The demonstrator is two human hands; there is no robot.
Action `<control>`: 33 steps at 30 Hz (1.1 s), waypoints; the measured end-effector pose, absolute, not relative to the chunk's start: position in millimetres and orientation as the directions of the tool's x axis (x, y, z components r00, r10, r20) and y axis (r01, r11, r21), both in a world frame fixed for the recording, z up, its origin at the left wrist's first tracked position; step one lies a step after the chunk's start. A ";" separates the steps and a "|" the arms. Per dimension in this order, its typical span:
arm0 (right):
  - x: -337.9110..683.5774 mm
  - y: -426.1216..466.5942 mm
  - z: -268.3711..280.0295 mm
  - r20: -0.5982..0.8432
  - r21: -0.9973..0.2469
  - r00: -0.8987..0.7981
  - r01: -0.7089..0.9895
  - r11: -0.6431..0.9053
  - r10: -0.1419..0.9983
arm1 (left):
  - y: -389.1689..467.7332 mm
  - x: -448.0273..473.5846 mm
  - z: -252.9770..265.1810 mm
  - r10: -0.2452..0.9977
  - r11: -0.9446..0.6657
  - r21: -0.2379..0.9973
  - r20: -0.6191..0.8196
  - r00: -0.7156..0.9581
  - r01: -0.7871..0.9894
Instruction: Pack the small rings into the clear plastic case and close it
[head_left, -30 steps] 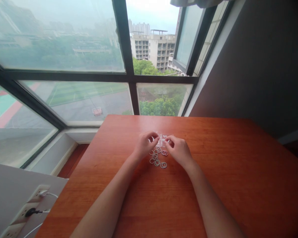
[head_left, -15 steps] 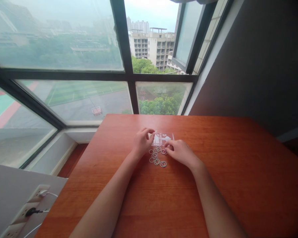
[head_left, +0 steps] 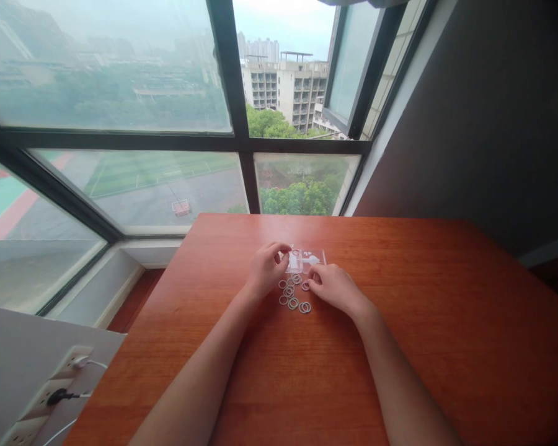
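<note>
My left hand (head_left: 270,265) curls its fingers and thumb at the left edge of an opened clear plastic box (head_left: 314,255), seeming to hold it there. One ring (head_left: 296,253) shows in the left half of the box; part of that half is hidden by the fingers. My right hand (head_left: 333,285) reaches in from the right, fingertips pinched at the edge of a metal-looking ring (head_left: 305,285) in front of the box. Several similar thin grey rings (head_left: 293,303) lie in a loose group on the table between my hands, some overlapping.
The reddish-brown wooden table (head_left: 423,297) stretches widely to the right. Its far edge meets dark-framed windows (head_left: 244,144), with one pane (head_left: 356,62) swung outward. Plugs and cables sit in wall sockets (head_left: 58,393) at lower left.
My right hand has shifted slightly left and down, its fingertips closing at the ring in front of the box. My left hand has barely moved.
</note>
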State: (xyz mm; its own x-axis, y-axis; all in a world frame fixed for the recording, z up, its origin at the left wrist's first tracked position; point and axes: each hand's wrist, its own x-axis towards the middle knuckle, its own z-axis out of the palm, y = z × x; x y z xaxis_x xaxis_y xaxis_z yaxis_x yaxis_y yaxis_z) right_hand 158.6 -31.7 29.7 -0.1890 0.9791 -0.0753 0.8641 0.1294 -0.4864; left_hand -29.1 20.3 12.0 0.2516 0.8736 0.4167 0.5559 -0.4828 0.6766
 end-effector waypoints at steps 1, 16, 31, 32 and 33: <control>159.1 -30.9 28.8 -0.058 -0.507 -0.183 0.852 0.129 0.981 | 20.1 -28.9 12.2 0.873 -0.484 0.677 0.414 0.256 0.554; 160.3 -24.2 29.7 0.200 -0.870 0.033 0.466 0.162 0.979 | 6.9 -15.1 28.5 0.863 -0.455 0.822 0.313 0.396 0.342; 161.3 -22.9 24.2 0.159 -0.686 0.013 0.720 0.101 0.987 | 15.2 -19.6 19.5 0.899 -0.437 0.775 0.356 0.255 0.456; 160.9 -23.0 22.9 0.125 -0.645 -0.001 0.760 0.082 0.992 | 16.4 -20.8 18.3 0.902 -0.431 0.766 0.365 0.229 0.477; 160.0 -23.4 21.8 0.091 -0.603 -0.016 0.795 0.068 0.996 | 17.5 -22.0 17.0 0.904 -0.426 0.754 0.373 0.207 0.499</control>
State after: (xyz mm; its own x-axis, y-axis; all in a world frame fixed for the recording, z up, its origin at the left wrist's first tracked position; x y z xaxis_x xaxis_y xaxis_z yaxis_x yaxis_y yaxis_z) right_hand 160.0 -23.4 21.8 -0.0155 0.9957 0.0911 0.7946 0.0676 -0.6034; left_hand -22.0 17.5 17.0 0.2070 0.9043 0.3735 0.4994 -0.4259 0.7544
